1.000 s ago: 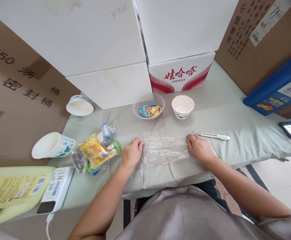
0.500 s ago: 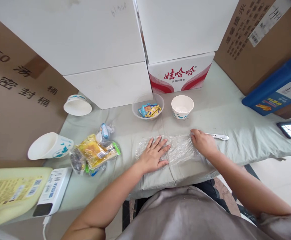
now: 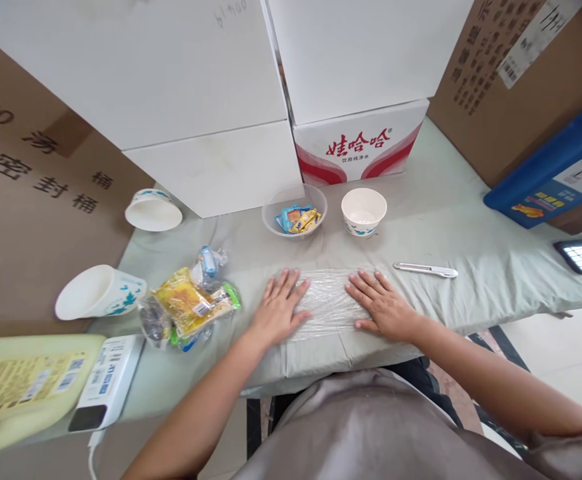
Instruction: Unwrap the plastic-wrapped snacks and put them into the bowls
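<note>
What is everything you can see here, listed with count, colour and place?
Clear plastic wrap sheet: 1, transparent, flat under both hands.
Silver utility knife: 1, right of wrap.
Clear plastic bowl of snack packets: 1, behind wrap.
White paper bowls: 3, one upright beside the clear bowl, two tipped at left.
Pile of yellow snack packets: 1, left of wrap.
Red-and-white carton: 1, back.
Blue box: 1, right.
Left hand: open, flat on wrap.
Right hand: open, flat on wrap.
</note>
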`<state>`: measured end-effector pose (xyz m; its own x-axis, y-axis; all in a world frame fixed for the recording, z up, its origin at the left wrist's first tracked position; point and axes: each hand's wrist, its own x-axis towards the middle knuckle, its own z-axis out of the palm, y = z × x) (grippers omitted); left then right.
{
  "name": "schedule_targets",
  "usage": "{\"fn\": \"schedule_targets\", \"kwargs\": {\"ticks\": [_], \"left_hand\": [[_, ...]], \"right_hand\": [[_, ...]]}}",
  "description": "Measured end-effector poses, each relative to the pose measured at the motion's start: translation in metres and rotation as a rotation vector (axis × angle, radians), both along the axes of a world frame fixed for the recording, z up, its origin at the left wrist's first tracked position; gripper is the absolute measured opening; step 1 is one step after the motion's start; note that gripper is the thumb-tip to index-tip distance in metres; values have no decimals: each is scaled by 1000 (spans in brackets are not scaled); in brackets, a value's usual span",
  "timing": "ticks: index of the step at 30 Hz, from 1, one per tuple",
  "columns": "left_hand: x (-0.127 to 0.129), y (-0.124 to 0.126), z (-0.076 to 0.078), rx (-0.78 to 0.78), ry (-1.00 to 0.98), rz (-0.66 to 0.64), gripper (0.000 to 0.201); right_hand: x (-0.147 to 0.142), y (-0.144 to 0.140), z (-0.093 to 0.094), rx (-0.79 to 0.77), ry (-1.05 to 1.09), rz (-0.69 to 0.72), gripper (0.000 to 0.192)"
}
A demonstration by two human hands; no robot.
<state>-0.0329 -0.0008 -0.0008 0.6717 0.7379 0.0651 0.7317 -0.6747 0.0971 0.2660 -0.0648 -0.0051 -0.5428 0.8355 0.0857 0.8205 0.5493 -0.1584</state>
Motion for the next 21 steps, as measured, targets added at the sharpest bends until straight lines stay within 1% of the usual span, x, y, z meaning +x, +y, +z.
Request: {"fn": "schedule_targets", "kwargs": {"ticks": [2, 3, 4, 5, 6, 8, 9, 10, 12, 14, 16, 18, 21], "left_hand": [[-21, -6, 3, 68, -64, 90, 58], [-29, -11, 6, 90, -108, 103, 53], [-36, -18, 10, 94, -151, 84, 47], [-41, -25, 13, 78, -186, 40, 42], [-44, -33, 16, 46, -209, -18, 37], [-48, -45, 20, -31, -232, -122, 30], [-49, -50, 21, -59, -245, -153, 27], [-49, -53, 21, -76, -265, -168, 23], [-50, -55, 21, -100, -325, -160, 20], [-50, -52, 23, -146, -385, -113, 22], [-48, -46, 26, -205, -434, -12, 21], [-44, -37, 29, -226, -464, 139, 22], [-32, -17, 27, -192, -451, 358, 23]], "right_hand": [[15, -8, 3, 11, 24, 5, 83], [22, -12, 6, 13, 51, 17, 84], [28, -17, 9, 10, 85, 34, 83], [33, -22, 11, 7, 123, 52, 76], [37, -27, 12, 6, 162, 61, 64], [43, -34, 13, 22, 234, 38, 36], [45, -37, 13, 37, 263, 16, 26], [47, -39, 13, 51, 288, -2, 22], [48, -42, 13, 56, 332, -17, 21], [48, -41, 15, 34, 385, -32, 21], [45, -37, 17, 9, 431, -104, 22], [41, -29, 18, 1, 443, -229, 25], [33, -10, 17, 9, 394, -425, 31]]}}
